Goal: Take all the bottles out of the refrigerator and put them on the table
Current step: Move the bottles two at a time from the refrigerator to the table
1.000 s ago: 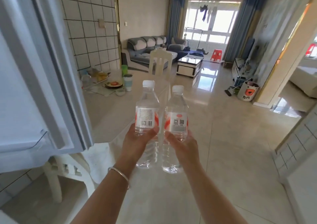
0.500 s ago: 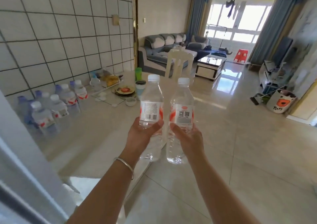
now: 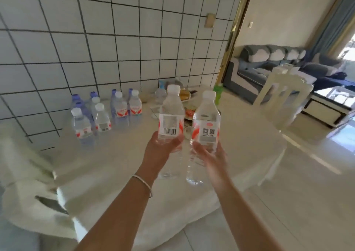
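Head view: since half a second ago, the refrigerator door has left the frame and the table (image 3: pixel 119 166) is seen closer, filling the middle. Two clear, full water bottles are held upright side by side above it. The left bottle (image 3: pixel 170 116) is gripped by the curled fingers of the left hand (image 3: pixel 160 154); the right bottle (image 3: pixel 205 127) is gripped by the right hand (image 3: pixel 209 158). A cluster of bottles (image 3: pixel 103 114) is stood on the table by the tiled wall (image 3: pixel 115 39).

- left hand (image 3: pixel 160 151) grips a water bottle (image 3: pixel 170 116), upright, over the table (image 3: pixel 240 135)
- right hand (image 3: pixel 210 154) grips a 2nd bottle (image 3: pixel 206 124) just beside it
- bottle cluster (image 3: pixel 103 114) on table's far-left side, by tiled wall (image 3: pixel 115 39)
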